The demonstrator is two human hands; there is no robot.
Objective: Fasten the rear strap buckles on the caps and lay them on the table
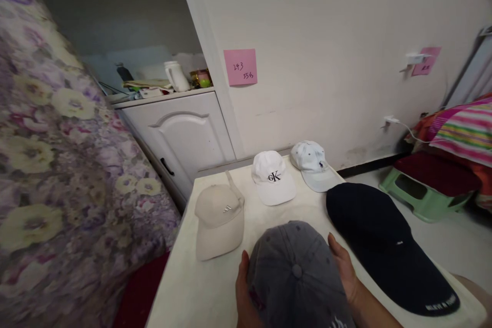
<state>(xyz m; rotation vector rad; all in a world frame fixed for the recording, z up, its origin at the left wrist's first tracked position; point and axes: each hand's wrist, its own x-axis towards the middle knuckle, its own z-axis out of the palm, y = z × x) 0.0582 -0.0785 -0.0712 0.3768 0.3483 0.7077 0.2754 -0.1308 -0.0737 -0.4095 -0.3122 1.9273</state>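
Gray cap [300,279] sits between the grasping fingers [244,262] of left hand [244,292] and right hand [346,271], with a navy cap [384,246] just right of them; holding seems the present step, and any move would call for even pressure.

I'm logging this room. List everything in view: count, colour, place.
Table: 1, cream, centre foreground
Washed cap: 1, grey, held over table
CK cap: 1, white, table's back
Three-stripe cap: 1, beige, table's left
Polo-player cap: 1, pale blue, table's back right
Long-brimmed cap: 1, dark, table's right
Paper notes: 2, pink, on wall
Plugs: 2, white, on wall
Floral curtain: 1, purple-cream, left
Cabinet: 1, white, back left
Jug: 1, white, on cabinet
Bottle: 1, dark, on cabinet
Small clutter: uncountable, mixed, on cabinet
Stool: 1, green and maroon, right
Striped cloth: 1, multicoloured, right
Unclear item: 1, dark red, lower left
Left hand: 1, bare, washed cap's left
Right hand: 1, bare, washed cap's right
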